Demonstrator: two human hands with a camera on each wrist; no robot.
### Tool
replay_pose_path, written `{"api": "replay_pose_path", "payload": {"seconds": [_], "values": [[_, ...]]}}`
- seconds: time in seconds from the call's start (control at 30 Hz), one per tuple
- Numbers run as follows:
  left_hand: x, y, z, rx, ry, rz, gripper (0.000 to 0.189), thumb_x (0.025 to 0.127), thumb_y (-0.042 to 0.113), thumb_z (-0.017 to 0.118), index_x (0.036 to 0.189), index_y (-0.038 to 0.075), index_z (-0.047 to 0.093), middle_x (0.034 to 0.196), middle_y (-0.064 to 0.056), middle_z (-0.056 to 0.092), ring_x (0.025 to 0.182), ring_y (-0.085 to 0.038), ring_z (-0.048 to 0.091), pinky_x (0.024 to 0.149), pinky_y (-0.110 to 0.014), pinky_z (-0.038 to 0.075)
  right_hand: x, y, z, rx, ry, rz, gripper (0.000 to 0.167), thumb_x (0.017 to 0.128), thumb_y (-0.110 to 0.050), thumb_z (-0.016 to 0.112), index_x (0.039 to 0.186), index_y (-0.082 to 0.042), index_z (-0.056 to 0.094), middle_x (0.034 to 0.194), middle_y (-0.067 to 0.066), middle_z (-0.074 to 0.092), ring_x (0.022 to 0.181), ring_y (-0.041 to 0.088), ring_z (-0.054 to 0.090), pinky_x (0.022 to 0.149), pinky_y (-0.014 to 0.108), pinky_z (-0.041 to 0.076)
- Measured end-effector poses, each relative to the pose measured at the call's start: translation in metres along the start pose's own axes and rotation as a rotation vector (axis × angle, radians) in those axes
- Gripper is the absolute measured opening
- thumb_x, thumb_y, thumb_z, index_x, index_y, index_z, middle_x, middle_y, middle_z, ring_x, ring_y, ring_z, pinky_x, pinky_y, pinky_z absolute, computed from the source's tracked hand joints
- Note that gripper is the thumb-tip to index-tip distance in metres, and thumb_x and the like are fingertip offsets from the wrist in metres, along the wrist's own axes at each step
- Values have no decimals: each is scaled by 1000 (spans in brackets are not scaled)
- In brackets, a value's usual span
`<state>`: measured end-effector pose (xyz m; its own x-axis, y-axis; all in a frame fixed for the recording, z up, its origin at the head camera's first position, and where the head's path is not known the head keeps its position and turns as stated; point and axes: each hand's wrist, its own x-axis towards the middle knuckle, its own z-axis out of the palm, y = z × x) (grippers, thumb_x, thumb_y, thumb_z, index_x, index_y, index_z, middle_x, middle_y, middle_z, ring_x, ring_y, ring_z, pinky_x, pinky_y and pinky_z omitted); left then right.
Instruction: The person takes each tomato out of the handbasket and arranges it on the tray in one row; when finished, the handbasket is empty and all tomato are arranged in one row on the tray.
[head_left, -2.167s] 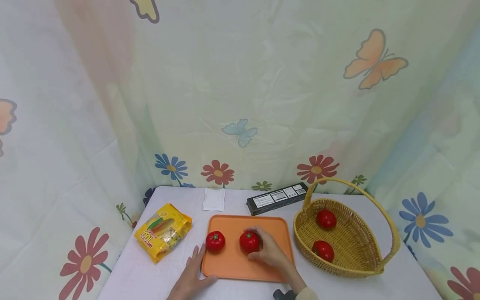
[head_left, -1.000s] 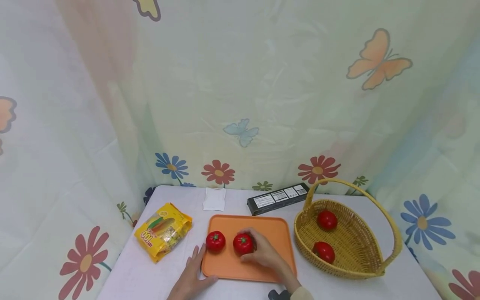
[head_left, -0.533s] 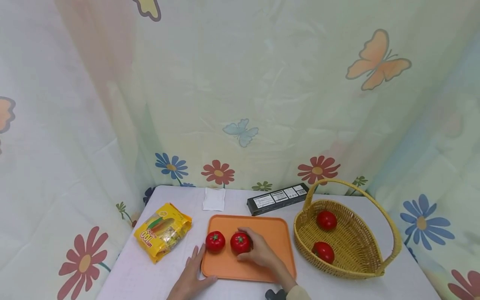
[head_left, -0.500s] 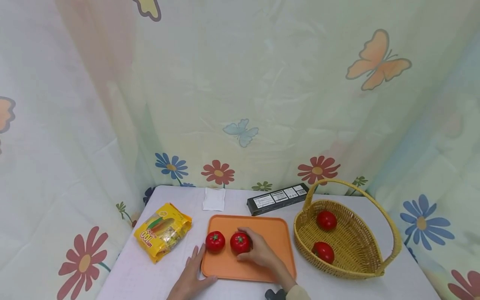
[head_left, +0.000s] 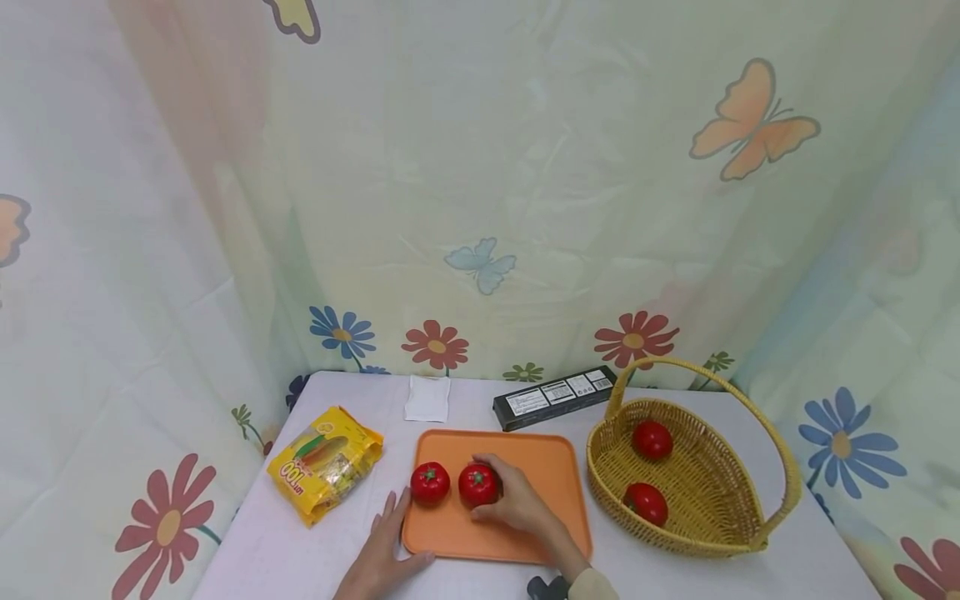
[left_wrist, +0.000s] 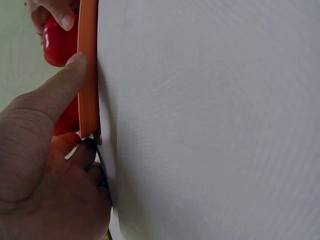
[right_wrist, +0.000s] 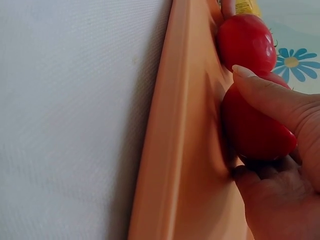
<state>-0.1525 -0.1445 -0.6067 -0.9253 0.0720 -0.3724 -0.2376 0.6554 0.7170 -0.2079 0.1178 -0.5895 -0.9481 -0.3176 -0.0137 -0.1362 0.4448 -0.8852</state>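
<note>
Now, right grip (head_left: 519, 505) pinching a tomato (head_left: 476, 487), second tomato (head_left: 430, 484) at its nine o'clock, left grip (head_left: 385, 552) spread at the orange tray's (head_left: 545, 467) eight o'clock, basket (head_left: 701, 496) at three, head view only.

got 2 toms (head_left: 430, 483) on the tray (head_left: 546, 458), bag (head_left: 327, 464) to its L, basket (head_left: 708, 500) w/ 2 more toms (head_left: 647, 503) R, box (head_left: 555, 397) + packet (head_left: 427, 399) behind

The right hand (head_left: 517, 502) hides one tomato (head_left: 476, 486) — but only partly.
</note>
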Motion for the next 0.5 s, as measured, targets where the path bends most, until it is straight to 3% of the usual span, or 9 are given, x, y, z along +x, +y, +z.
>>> {"api": "replay_pose_path", "payload": {"seconds": [0.33, 0.5], "values": [[-2, 2, 0, 7, 0, -19, 113, 81, 47, 93, 171, 19, 31, 177, -25, 20, 155, -66, 15, 113, -88, 28, 1, -1, 3, -18, 6, -3, 85, 79, -9, 98, 152, -4, 55, 145, 16, 64, 138, 46, 55, 112, 66, 54], [-2, 1, 0, 10, 9, 1, 113, 81, 47, 93, 171, 19, 32, 177, -24, 21, 154, -66, 16, 113, -88, 29, 1, -1, 4, -33, 20, -13, 85, 78, -10, 98, 152, -4, 55, 145, 16, 64, 137, 45, 56, 114, 65, 53]]}}
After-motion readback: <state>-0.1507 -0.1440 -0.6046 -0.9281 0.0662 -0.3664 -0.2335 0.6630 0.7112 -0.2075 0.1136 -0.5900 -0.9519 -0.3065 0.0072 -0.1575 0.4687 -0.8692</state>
